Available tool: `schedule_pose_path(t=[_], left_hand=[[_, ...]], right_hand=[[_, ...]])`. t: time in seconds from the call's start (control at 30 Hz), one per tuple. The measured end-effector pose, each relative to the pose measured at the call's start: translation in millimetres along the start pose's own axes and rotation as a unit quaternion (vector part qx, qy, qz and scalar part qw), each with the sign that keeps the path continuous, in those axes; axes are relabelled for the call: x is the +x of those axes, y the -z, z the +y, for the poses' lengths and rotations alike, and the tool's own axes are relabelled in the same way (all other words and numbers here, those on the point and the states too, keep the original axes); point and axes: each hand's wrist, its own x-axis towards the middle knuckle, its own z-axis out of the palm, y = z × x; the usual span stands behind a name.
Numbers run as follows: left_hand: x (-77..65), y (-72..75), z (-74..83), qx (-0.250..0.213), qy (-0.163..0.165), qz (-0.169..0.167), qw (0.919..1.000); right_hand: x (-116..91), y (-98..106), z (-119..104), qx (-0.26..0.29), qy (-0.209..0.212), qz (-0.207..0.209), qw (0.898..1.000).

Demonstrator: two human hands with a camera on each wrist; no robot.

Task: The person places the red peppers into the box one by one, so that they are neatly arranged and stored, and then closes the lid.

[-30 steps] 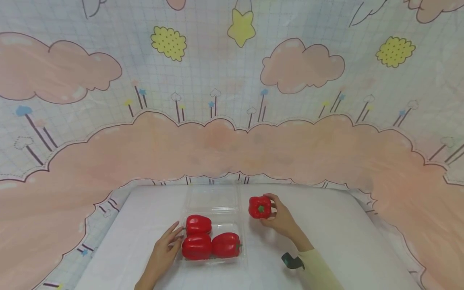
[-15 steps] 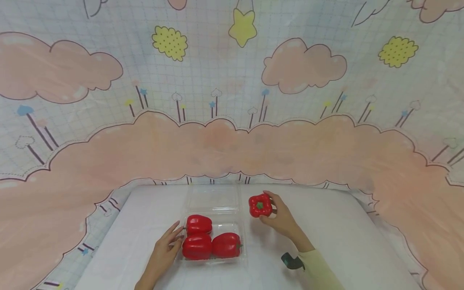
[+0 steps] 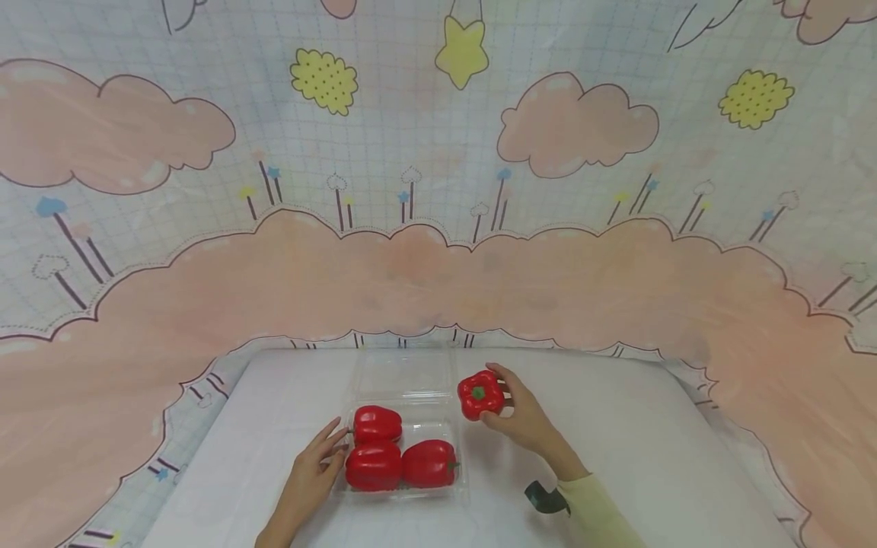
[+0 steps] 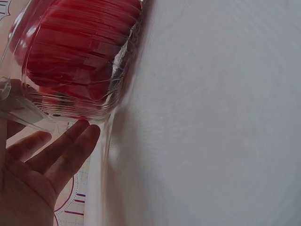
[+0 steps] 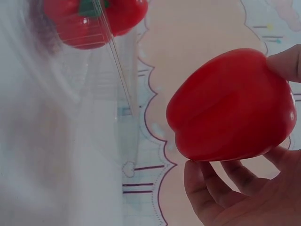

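Observation:
Three red bell peppers (image 3: pixel 373 466) lie in a clear plastic clamshell box (image 3: pixel 426 493); two sit on the left side, one at the front right. The back right corner of the box holds no pepper. My right hand (image 3: pixel 526 420) grips another red bell pepper (image 5: pixel 230 106) between thumb and fingers, raised just right of the box, its green stem toward the head camera. At the box's left side, my left hand (image 3: pixel 310 473) touches the wall with extended fingertips (image 4: pixel 89 136). The left wrist view shows peppers through the ribbed plastic.
The box's clear lid (image 3: pixel 403 374) lies folded back behind it. A white table surface (image 3: pixel 630 426) spreads around the box. Behind rises a cloud-patterned cloth (image 3: pixel 438 281). A dark device (image 3: pixel 546 498) sits by the right sleeve (image 3: pixel 594 510).
My right hand has shifted left with its pepper, closer to the box, and the pepper has tilted a little. The left hand and the boxed peppers have stayed in place.

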Motion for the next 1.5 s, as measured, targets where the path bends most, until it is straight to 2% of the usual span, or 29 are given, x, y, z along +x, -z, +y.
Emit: schedule_pose_path(t=[0.17,0.33,0.73,1.0,1.5], left_hand=[[-0.5,-0.2,0.2,0.0,-0.002,-0.002,1.0],[1.0,0.3,1.6,0.007,-0.004,-0.002,1.0],[-0.8,0.5,0.0,0.006,-0.007,-0.002,1.0],[-0.6,0.3,-1.1,0.012,-0.003,0.0,0.9999],[-1.7,0.7,1.3,0.004,-0.005,0.0,1.0]], right_hand=[[-1.7,-2.5,-5.3,0.006,-0.003,0.001,1.0],[-1.0,-4.5,-8.2,0.005,0.021,0.006,1.0],[2.1,-18.4,-14.2,0.01,0.037,0.006,0.999],[3.1,-29.2,-20.4,0.021,0.031,-0.006,0.999],[6.0,-46.9,-25.8,0.023,0.012,0.007,1.0]])
